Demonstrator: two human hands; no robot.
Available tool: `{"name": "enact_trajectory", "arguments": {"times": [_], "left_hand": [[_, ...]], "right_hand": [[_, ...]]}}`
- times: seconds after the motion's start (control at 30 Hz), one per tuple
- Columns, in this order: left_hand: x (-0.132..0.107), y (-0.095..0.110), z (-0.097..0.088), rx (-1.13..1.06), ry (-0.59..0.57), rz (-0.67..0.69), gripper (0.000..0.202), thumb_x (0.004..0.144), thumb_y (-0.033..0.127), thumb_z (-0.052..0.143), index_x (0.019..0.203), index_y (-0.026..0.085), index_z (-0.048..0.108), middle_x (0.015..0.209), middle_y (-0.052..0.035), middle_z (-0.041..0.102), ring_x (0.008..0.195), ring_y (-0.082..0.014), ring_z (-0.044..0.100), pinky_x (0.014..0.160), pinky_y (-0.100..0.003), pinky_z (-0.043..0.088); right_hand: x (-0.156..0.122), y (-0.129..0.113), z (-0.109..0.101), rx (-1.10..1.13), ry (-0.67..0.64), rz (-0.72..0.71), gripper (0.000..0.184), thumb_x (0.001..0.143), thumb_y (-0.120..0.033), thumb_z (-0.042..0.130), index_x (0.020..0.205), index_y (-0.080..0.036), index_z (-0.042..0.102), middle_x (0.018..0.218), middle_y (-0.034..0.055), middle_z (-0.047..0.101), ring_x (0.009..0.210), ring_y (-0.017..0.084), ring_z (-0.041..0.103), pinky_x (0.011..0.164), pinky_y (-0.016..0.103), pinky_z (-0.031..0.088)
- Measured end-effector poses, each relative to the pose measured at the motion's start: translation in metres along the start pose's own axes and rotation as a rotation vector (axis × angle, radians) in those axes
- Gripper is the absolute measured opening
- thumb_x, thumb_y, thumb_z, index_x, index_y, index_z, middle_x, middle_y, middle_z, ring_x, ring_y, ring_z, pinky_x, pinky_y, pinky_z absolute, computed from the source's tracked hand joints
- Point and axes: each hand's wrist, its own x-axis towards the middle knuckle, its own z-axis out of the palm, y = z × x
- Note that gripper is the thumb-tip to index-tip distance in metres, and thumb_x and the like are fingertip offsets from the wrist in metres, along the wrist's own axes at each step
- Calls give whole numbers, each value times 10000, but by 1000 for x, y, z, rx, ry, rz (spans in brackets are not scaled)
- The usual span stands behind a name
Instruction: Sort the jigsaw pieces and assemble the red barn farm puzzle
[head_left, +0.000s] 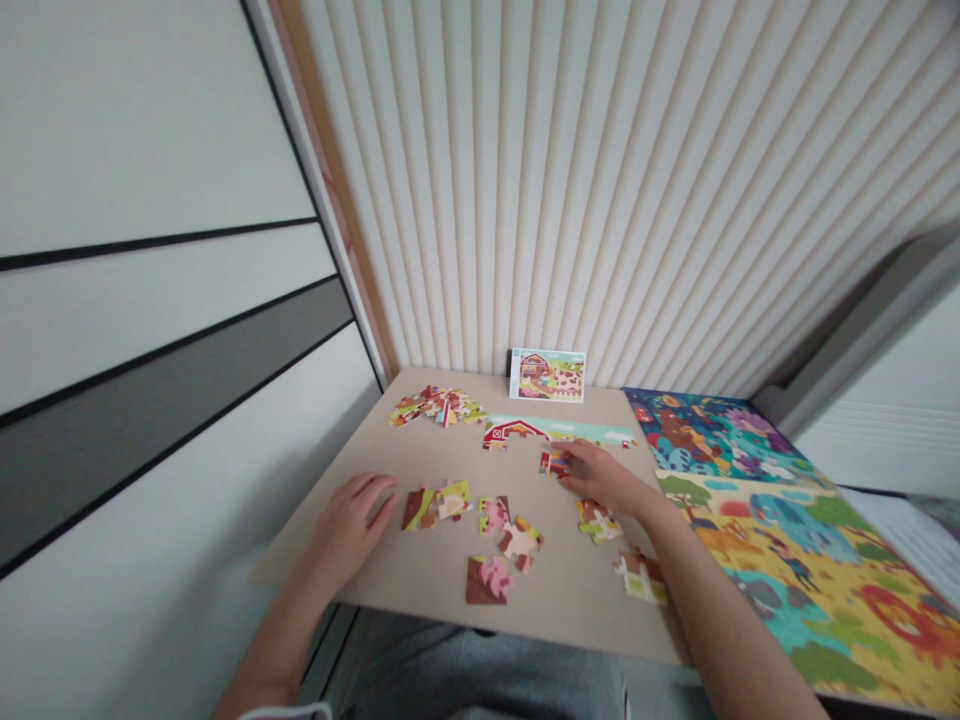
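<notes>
Head view: below the barn strip (561, 427), a red puzzle section (557, 464) is touched by the right hand (604, 476); whether pinched cannot be told. Below-left, the left hand (351, 526) is held, fingers spread. Strip joints could be sprung by skewed pushing.

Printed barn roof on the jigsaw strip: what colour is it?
The barn roof is mostly red; head view.
</notes>
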Motion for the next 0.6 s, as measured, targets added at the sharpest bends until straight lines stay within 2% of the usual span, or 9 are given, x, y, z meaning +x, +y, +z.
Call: {"name": "enact_trajectory", "arguments": {"times": [0.07,0.13,0.23,0.4,0.5,0.6], "left_hand": [[-14,-7,5,-15,51,-36,302,993,407,475,1179,233,637,1172,-89,673,1110,-257,626,1003,-431,511],[-19,-7,9,-27,55,-27,345,990,420,484,1258,236,600,1225,-98,655,1157,-263,609,1036,-447,496],[-18,0,12,-4,-9,34,415,972,436,521,1337,242,564,1309,-103,620,1222,-276,575,1080,-469,463],[-15,2,15,25,-110,85,392,969,451,519,1302,266,610,1336,-83,619,1217,-268,587,1061,-451,475],[-16,0,15,35,-115,81,383,969,462,514,1277,268,630,1336,-82,626,1218,-273,592,1054,-450,479],[-16,1,14,42,-126,71,392,968,464,513,1283,262,630,1341,-85,625,1229,-279,589,1061,-458,475]], "right_hand": [[0,1,0,15,-4,-4,593,859,-292,678,1436,-249,549,1408,99,592,1285,270,556,1132,454,398],[-1,6,-1,41,-3,23,581,862,-314,679,1426,-246,557,1394,97,608,1260,275,575,1109,458,423],[-2,23,-5,49,53,122,509,874,-363,674,1360,-225,613,1327,104,660,1187,287,620,1031,449,485],[-8,55,-19,7,128,223,384,890,-368,633,1220,-184,705,1043,85,755,916,237,687,865,377,542],[-12,59,-28,24,88,235,373,893,-400,618,1141,-147,735,965,79,758,852,224,683,804,343,539],[-17,48,-34,21,-21,229,350,865,-387,648,1099,-147,748,937,73,755,842,222,680,796,331,531]]}}
